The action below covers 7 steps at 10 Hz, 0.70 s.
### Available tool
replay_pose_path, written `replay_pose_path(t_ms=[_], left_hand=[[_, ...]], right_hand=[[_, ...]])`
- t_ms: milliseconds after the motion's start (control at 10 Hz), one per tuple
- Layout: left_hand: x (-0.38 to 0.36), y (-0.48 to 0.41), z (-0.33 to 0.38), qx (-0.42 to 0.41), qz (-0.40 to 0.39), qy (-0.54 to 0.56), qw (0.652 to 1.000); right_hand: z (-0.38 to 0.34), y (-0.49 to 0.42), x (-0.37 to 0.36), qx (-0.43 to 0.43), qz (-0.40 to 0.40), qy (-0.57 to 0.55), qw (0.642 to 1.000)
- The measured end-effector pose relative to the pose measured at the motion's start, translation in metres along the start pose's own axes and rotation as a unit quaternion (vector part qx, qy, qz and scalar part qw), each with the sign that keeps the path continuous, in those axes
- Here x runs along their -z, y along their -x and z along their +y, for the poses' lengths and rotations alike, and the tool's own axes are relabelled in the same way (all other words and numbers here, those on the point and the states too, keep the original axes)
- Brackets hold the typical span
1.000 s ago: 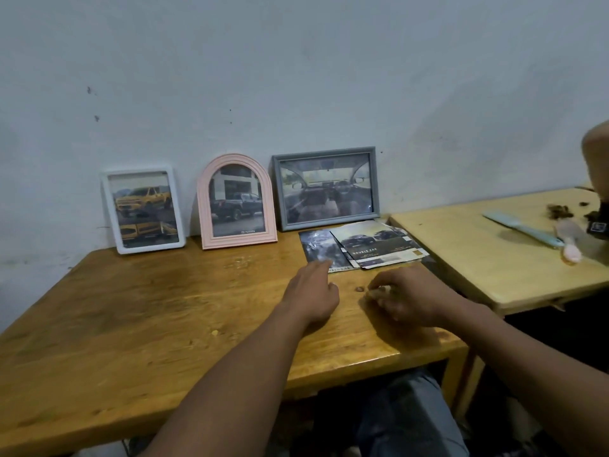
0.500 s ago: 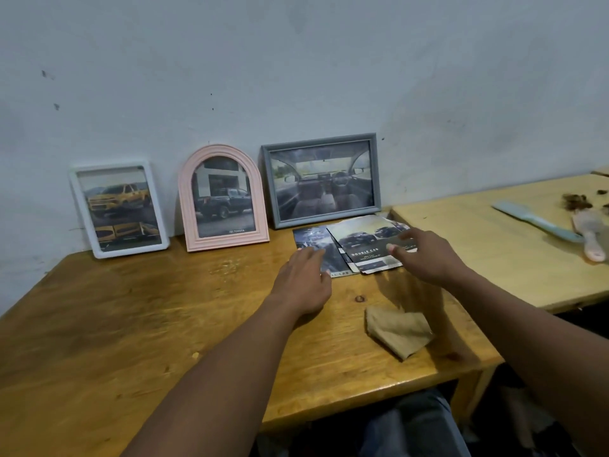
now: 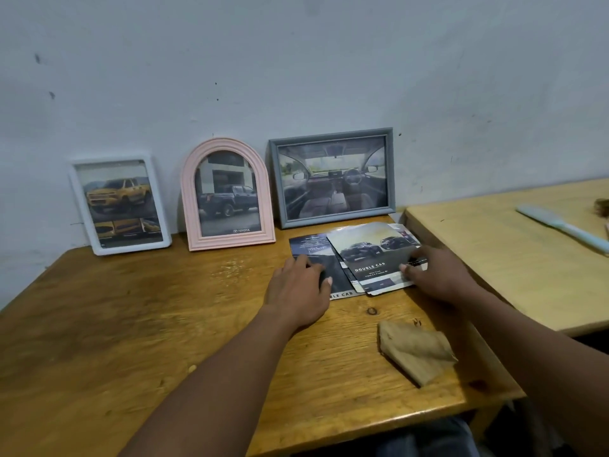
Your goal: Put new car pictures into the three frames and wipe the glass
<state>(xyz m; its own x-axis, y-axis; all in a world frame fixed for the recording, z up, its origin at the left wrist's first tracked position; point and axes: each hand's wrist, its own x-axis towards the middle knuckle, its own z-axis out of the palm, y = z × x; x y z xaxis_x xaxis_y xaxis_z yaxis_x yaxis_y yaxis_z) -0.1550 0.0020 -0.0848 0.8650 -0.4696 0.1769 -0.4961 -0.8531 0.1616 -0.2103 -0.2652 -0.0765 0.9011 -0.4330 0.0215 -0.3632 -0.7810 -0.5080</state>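
Note:
Three frames lean on the wall: a white frame [image 3: 120,206] with yellow cars, a pink arched frame [image 3: 227,194] with a dark pickup, and a grey frame [image 3: 333,178] showing a car interior. In front of the grey frame lies a loose pile of car pictures [image 3: 365,255]. My left hand [image 3: 298,288] rests flat on the dark left picture. My right hand [image 3: 435,275] touches the right edge of the top "Double Cab" picture, fingers on the paper. A folded brown cloth [image 3: 413,351] lies on the table near the front right.
The frames stand on a brown wooden table [image 3: 131,324]. A lighter wooden table [image 3: 510,258] adjoins on the right, carrying a pale blue brush-like tool [image 3: 566,229]. The wall is close behind the frames.
My right hand let go of the brown cloth, left it on the table, and reached forward onto the picture pile. My left hand slid forward onto the dark picture.

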Motion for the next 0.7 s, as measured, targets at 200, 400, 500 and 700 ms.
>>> replay_pose_path(t_ms=[200, 400, 500, 700], left_hand=[[0.009, 0.02, -0.023, 0.008, 0.01, 0.02, 1.0], [0.01, 0.018, -0.024, 0.016, 0.011, 0.024, 1.0], [0.013, 0.016, -0.024, 0.018, 0.009, 0.033, 0.999], [0.041, 0.01, -0.028, -0.009, 0.052, 0.033, 0.998]], right_hand=[[-0.03, 0.018, -0.006, 0.013, -0.014, 0.085, 0.996], [-0.042, 0.022, -0.009, 0.002, -0.024, 0.105, 0.994], [-0.039, 0.023, -0.006, 0.001, -0.036, 0.099, 0.994], [-0.067, 0.009, 0.005, 0.065, -0.014, 0.101, 0.993]])
